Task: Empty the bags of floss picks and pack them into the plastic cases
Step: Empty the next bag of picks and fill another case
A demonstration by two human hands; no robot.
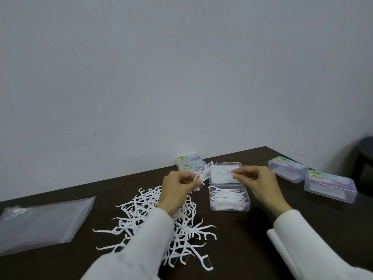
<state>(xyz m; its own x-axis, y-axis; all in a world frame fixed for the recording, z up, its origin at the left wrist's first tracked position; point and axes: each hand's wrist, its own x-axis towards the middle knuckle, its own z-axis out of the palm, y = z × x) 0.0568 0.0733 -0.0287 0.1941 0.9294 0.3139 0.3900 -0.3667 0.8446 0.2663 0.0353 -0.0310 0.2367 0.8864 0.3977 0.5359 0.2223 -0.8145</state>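
Observation:
A loose pile of white floss picks [141, 215] is spread over the dark table [252, 249] in front of me. My left hand [177, 190] hovers above the pile and pinches a small bunch of picks [203, 173] that fan up to the right. My right hand [260, 184] pinches a single pick [240, 175] over the open clear plastic case [229, 198]. The case's tray holds several picks. Its lid [222, 174] lies flat behind it.
A flat empty plastic bag [40, 219] lies at the left. Two closed labelled cases [189, 163] stand stacked behind the open one, and two more [286, 168] [331, 185] lie at the right. The wall rises right behind the table's far edge. A dark stool [363, 156] stands far right.

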